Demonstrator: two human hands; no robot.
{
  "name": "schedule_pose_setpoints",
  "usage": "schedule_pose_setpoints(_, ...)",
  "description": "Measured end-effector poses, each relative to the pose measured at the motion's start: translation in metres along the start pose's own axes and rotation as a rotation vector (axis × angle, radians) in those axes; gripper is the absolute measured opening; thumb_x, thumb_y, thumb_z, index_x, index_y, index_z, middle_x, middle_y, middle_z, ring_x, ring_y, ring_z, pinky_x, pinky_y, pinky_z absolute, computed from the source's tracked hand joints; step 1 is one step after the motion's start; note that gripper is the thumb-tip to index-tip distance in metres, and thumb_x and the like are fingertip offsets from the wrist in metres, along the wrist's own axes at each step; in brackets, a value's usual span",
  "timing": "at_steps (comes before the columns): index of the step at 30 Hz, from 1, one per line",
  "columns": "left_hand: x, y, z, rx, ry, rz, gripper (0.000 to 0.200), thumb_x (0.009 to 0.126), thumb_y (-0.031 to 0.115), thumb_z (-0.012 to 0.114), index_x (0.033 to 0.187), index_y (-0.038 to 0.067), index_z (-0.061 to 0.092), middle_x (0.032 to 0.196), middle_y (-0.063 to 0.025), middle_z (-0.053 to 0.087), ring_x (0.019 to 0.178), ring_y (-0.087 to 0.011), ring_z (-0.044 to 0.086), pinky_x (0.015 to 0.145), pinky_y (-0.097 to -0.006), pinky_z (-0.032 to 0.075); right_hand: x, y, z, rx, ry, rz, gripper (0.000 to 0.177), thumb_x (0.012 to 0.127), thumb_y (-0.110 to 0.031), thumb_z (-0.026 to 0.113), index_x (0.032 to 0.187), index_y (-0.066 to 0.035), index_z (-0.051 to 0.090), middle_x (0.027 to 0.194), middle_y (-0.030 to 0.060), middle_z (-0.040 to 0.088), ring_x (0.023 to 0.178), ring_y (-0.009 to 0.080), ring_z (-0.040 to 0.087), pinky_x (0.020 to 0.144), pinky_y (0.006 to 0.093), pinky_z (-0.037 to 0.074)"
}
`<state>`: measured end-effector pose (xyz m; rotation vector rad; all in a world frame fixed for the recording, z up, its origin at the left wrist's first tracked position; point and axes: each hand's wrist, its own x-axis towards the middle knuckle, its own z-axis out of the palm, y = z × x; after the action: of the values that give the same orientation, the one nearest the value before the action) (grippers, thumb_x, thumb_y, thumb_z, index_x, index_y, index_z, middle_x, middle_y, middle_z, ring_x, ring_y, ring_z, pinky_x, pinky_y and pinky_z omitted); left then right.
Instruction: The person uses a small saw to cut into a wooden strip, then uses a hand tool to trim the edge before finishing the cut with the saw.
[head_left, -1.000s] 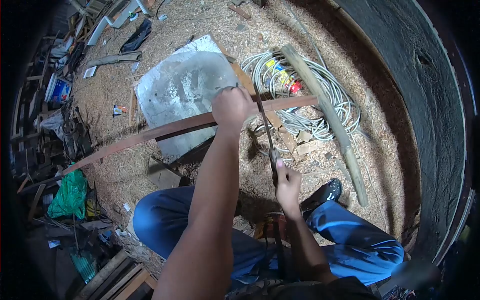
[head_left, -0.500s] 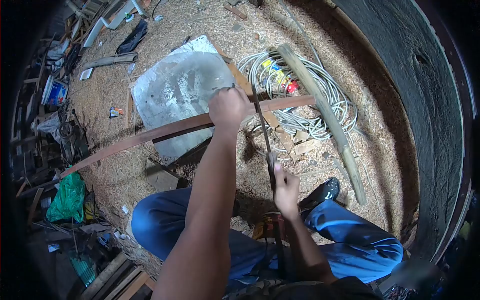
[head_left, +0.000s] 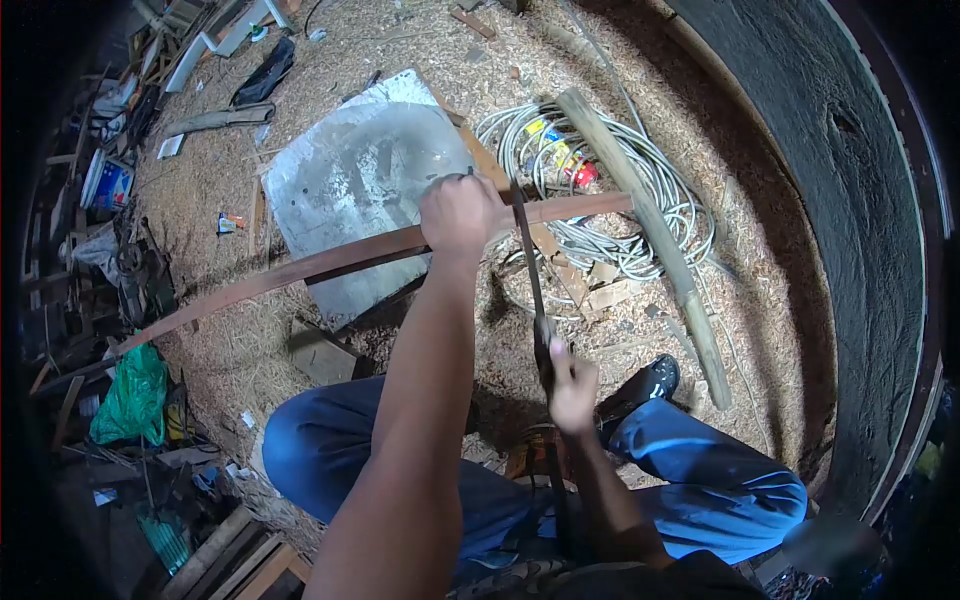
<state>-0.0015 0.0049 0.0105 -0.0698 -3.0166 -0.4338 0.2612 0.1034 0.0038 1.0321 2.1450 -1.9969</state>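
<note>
A long reddish-brown wooden strip [head_left: 300, 270] stretches across the view, curved by the wide lens. My left hand [head_left: 460, 212] is closed around it, knuckles up, right of its middle. My right hand [head_left: 573, 392] grips the dark handle of a long, narrow tool that looks like a saw [head_left: 532, 262], seen nearly edge-on. Its dark blade crosses the strip just right of my left fist. The teeth cannot be made out, nor the depth of any cut. A rough wooden pole [head_left: 650, 220] lies at the strip's right end.
Wood shavings cover the ground. A grey metal sheet [head_left: 350, 170] lies under the strip, with a coil of pale cable [head_left: 690, 215] to the right. At left are a green plastic bag [head_left: 135, 395] and scrap wood. A dark curved wall [head_left: 790, 100] bounds the right side.
My right hand and the saw have shifted slightly downward, towards me. My left hand stays on the wooden strip, which has barely moved.
</note>
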Motion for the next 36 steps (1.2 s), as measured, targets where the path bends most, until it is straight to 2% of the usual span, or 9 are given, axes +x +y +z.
schedule_pose_setpoints(2,0.002,0.000,-0.001,0.013,-0.020,-0.002,0.043,0.094,0.026,0.052,0.069,-0.001,0.073,0.071,-0.0236,0.070,0.068,-0.0404,0.070,0.072,-0.0484,0.057,-0.018,-0.001,-0.006,0.058,0.017,0.041,0.055,0.104,-0.027,0.057,0.057,0.001,0.047,0.052,-0.0029,0.037,0.053,0.0082,0.031,0.048,0.0354,0.024)
schedule_pose_setpoints(4,0.002,0.001,-0.001,0.049,-0.046,-0.033,0.036,0.090,0.024,0.054,0.070,0.003,0.075,0.075,-0.0181,0.072,0.073,-0.0342,0.072,0.074,-0.0439,0.058,-0.018,-0.013,-0.012,0.111,0.025,0.081,0.055,0.104,-0.026,0.057,0.058,0.001,0.047,0.052,-0.0030,0.037,0.052,0.0083,0.031,0.048,0.0359,0.024)
schedule_pose_setpoints(6,0.002,0.002,-0.001,0.030,-0.024,-0.012,0.038,0.091,0.024,0.053,0.069,0.001,0.074,0.074,-0.0207,0.071,0.070,-0.0371,0.071,0.073,-0.0460,0.058,0.008,-0.032,-0.008,-0.111,-0.030,0.053,0.055,0.104,-0.027,0.057,0.058,0.002,0.049,0.051,-0.0014,0.040,0.051,0.0087,0.033,0.048,0.0355,0.025)
schedule_pose_setpoints(8,-0.001,0.000,0.002,0.009,-0.004,0.003,0.040,0.092,0.025,0.053,0.069,0.000,0.073,0.073,-0.0233,0.070,0.068,-0.0399,0.070,0.072,-0.0480,0.058,0.036,-0.053,0.011,-0.145,0.001,0.015,0.056,0.104,-0.029,0.056,0.059,0.003,0.050,0.050,0.0002,0.040,0.051,0.0093,0.034,0.049,0.0343,0.027)
schedule_pose_setpoints(14,0.000,-0.001,0.003,0.013,0.025,-0.012,0.039,0.092,0.024,0.054,0.067,0.000,0.073,0.072,-0.0229,0.070,0.067,-0.0394,0.070,0.071,-0.0483,0.058,0.004,-0.028,0.003,-0.040,-0.012,0.001,0.051,0.105,-0.026,0.055,0.063,0.002,0.052,0.053,-0.0029,0.042,0.051,0.0082,0.033,0.049,0.0323,0.028)
schedule_pose_setpoints(16,-0.001,-0.003,0.006,0.002,0.057,0.028,0.040,0.092,0.025,0.054,0.066,0.000,0.072,0.071,-0.0228,0.070,0.067,-0.0398,0.070,0.071,-0.0486,0.058,-0.016,-0.006,0.000,0.176,-0.004,0.070,0.052,0.106,-0.026,0.054,0.061,0.001,0.051,0.053,-0.0035,0.040,0.051,0.0079,0.032,0.049,0.0330,0.027)
schedule_pose_setpoints(22,0.002,0.000,0.002,-0.007,0.022,-0.012,0.042,0.093,0.026,0.053,0.068,-0.001,0.073,0.071,-0.0230,0.070,0.067,-0.0402,0.070,0.070,-0.0487,0.057,0.026,-0.054,0.023,-0.121,0.004,0.063,0.056,0.105,-0.030,0.056,0.059,0.002,0.048,0.052,-0.0031,0.038,0.051,0.0083,0.032,0.048,0.0336,0.026)
schedule_pose_setpoints(30,0.001,0.001,-0.001,-0.010,-0.013,-0.009,0.043,0.094,0.027,0.052,0.070,-0.002,0.073,0.072,-0.0239,0.070,0.070,-0.0406,0.071,0.071,-0.0485,0.057,-0.011,-0.002,-0.003,0.107,0.003,0.070,0.052,0.105,-0.024,0.056,0.059,0.001,0.054,0.054,-0.0022,0.046,0.053,0.0071,0.036,0.049,0.0307,0.029)
schedule_pose_setpoints(36,-0.001,-0.001,0.005,0.000,0.014,-0.021,0.042,0.093,0.027,0.053,0.068,-0.001,0.073,0.071,-0.0237,0.070,0.069,-0.0401,0.070,0.071,-0.0484,0.057,0.050,-0.022,0.025,-0.083,0.011,0.022,0.058,0.106,-0.031,0.053,0.060,0.003,0.051,0.054,-0.0020,0.042,0.053,0.0086,0.034,0.050,0.0340,0.026)
